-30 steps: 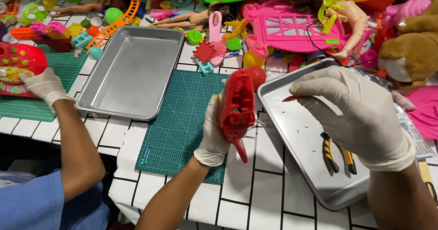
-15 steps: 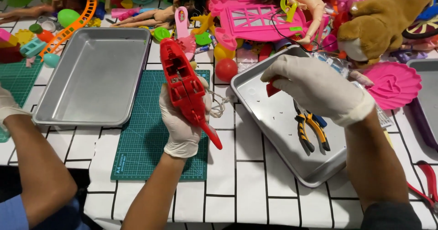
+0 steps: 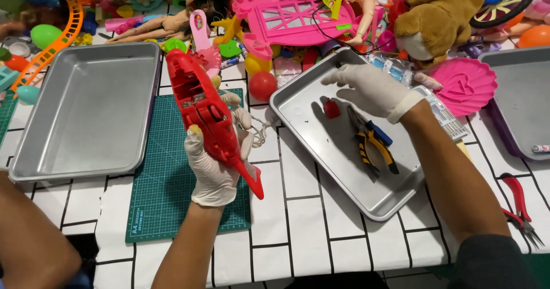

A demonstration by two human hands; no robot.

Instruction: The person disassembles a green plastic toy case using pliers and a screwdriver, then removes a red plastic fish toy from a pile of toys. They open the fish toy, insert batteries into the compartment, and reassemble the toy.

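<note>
The gloved left hand (image 3: 215, 163) is gripping a red toy (image 3: 209, 114) above the green mat (image 3: 166, 186); the gloved right hand (image 3: 372, 88) is hovering open over the tray (image 3: 321, 146), near a small red piece (image 3: 332, 108) and pliers (image 3: 372, 140).

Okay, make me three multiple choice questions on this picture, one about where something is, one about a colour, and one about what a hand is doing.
1. Where do the pliers lie?
A. in the tray under the right hand
B. on the green cutting mat
C. in the empty tray on the left

2. What colour is the toy in the left hand?
A. blue
B. red
C. yellow

3. What is the right hand doing?
A. gripping the pliers
B. hovering open over the tray, holding nothing
C. resting on the mat

Answers: 1 A, the pliers sit on the tray floor beside a small red piece. 2 B, its body is red. 3 B, the fingers are spread.
</note>
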